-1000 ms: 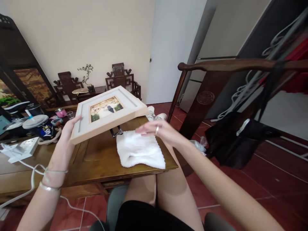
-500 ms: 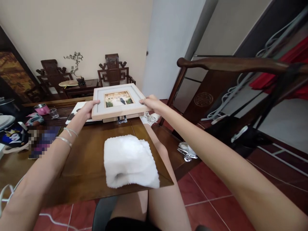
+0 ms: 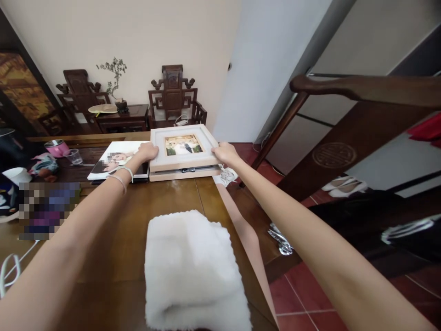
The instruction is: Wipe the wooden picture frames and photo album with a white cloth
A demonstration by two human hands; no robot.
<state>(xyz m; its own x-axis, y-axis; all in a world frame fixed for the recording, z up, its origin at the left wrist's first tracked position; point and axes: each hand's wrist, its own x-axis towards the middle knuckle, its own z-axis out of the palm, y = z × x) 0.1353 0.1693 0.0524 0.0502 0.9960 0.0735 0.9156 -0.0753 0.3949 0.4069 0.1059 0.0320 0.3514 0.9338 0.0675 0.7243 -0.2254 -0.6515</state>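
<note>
A pale wooden picture frame [image 3: 182, 162] with a small wedding photo in its middle is held between both hands. My left hand [image 3: 147, 152] grips its left side, and my right hand [image 3: 224, 154] grips its right side. Directly beneath is another pale frame [image 3: 182, 174], lying on the wooden table; a dark gap shows between the two. Nearer to me a folded white fluffy cloth [image 3: 196, 271] lies on the table. Left of the frames, partly behind my left wrist, is a photo book [image 3: 103, 168] with a white cover.
On the table's left side stand a pink cup [image 3: 57, 148], a clear glass [image 3: 76, 157] and a blurred-out dark item [image 3: 51, 207]. A wooden chair [image 3: 330, 151] rises at the right. Crumpled silver foil [image 3: 282, 241] lies on a wooden seat beside the table.
The held frame has come down and away from me onto the frame beneath, both hands still on it. The photo book is more exposed. My view has shifted a little.
</note>
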